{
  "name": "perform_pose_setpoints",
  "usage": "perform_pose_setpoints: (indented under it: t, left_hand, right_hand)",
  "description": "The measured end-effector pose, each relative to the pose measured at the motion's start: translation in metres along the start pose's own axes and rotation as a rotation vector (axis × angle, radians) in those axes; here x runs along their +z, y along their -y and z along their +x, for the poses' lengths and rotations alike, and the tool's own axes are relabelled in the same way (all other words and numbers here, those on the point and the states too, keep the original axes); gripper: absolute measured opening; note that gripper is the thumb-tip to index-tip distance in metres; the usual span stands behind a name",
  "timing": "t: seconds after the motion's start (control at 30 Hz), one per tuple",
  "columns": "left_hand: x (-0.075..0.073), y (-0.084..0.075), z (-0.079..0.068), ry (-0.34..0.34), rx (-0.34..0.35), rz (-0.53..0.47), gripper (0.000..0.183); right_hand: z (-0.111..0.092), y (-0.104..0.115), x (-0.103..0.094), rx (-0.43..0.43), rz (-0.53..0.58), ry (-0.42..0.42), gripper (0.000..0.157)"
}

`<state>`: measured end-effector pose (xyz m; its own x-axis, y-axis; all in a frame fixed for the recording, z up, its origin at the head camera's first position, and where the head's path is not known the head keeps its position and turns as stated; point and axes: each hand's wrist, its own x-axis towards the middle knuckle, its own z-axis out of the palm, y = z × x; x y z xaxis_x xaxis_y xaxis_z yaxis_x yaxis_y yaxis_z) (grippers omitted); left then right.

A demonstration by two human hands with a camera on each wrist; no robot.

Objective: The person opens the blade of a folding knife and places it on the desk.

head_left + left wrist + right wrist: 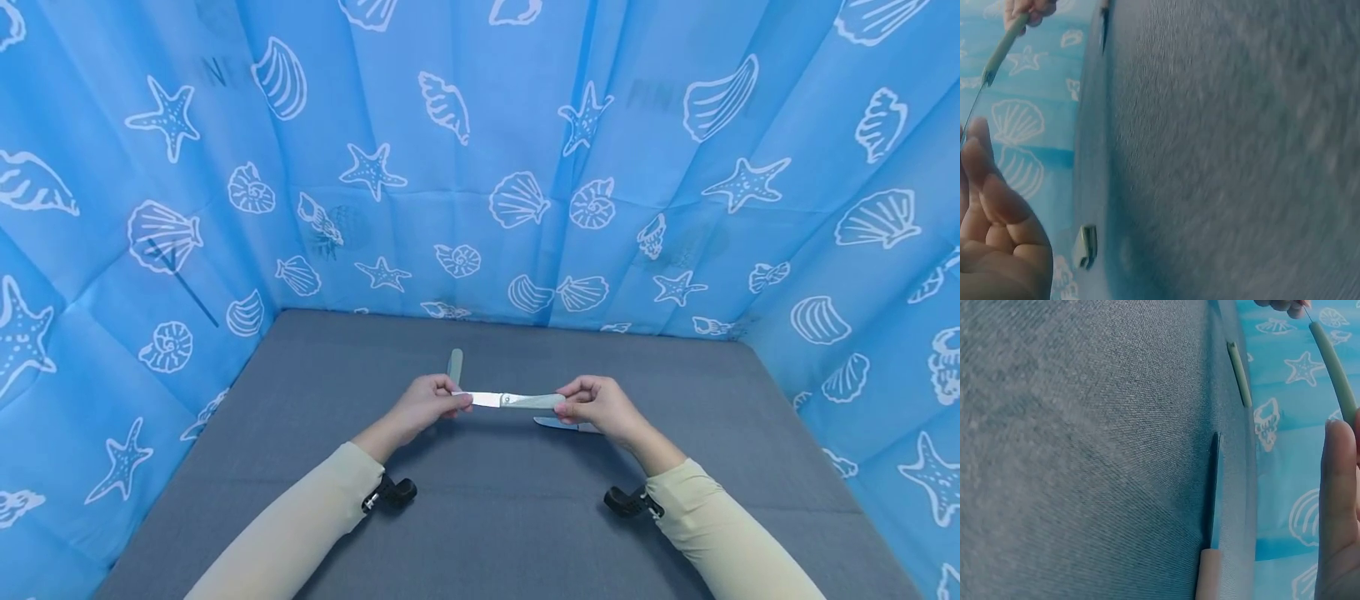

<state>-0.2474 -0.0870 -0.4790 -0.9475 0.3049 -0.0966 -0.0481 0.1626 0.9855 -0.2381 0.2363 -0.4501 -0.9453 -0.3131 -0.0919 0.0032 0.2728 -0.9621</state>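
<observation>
A green knife [1335, 375] is held between the right hand [1339, 506] and the left hand [1285, 304]. A pale-handled knife [1215, 531] and a green bar [1239, 375] are supported by the table [1085, 456], backed by a patterned curtain [1285, 519].

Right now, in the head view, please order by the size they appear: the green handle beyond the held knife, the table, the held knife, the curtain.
Curtain, largest
Table
Held knife
Green handle, smallest
</observation>
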Motion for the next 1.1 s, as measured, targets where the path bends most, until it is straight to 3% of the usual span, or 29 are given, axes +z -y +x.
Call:
perform_pose_setpoints:
  t: [0.33, 0.5, 0.83, 1.1]
  left_hand:
    - [-0.010, 0.000, 0.001, 0.199, 0.006, 0.227, 0.025]
    - [-0.011, -0.001, 0.004, 0.235, -0.029, 0.289, 0.026]
    - [-0.015, -0.008, 0.009, 0.052, -0.058, 0.441, 0.027]
    - [-0.016, -0.007, 0.017, -0.077, -0.007, 0.439, 0.019]
  right_hand:
    - [-0.004, -0.007, -0.002, 0.050, 0.105, 0.103, 0.025]
    - [-0.005, -0.012, 0.000, 0.068, 0.150, 0.115, 0.022]
    - [-0.008, -0.020, 0.006, 0.159, 0.133, 0.140, 0.024]
    - [-0.010, -0.022, 0.009, 0.199, 0.042, 0.170, 0.022]
